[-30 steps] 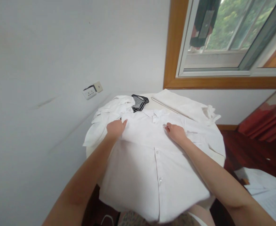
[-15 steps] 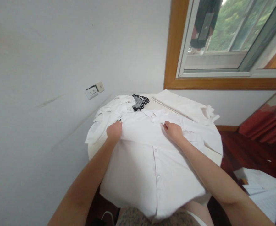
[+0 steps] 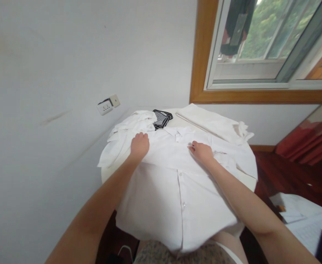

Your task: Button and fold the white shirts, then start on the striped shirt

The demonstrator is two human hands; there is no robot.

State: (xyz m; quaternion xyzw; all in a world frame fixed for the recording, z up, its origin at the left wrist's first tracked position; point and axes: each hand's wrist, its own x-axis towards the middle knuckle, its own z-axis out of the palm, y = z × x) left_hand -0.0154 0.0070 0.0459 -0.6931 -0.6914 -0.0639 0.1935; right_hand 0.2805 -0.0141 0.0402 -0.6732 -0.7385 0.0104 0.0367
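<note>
A white button-up shirt [image 3: 161, 190] is spread over a round table, its collar toward the wall and its hem hanging over the near edge. My left hand [image 3: 140, 146] is at the shirt's upper left side, fingers curled down onto the cloth, their tips hidden. Further right, my right hand [image 3: 201, 151] pinches a bit of the shirt's cloth between thumb and fingers, below the collar.
Crumpled white clothing [image 3: 128, 126] lies at the table's left, beside a black striped garment [image 3: 161, 119]. A folded white cloth [image 3: 207, 123] sits at the back right. The pale tabletop [image 3: 245, 179] shows at the right edge. Papers [image 3: 301, 212] lie lower right.
My left hand has shifted up and slightly right along the shirt's left side. My right hand keeps its pinch in nearly the same place. The view has moved slightly.
</note>
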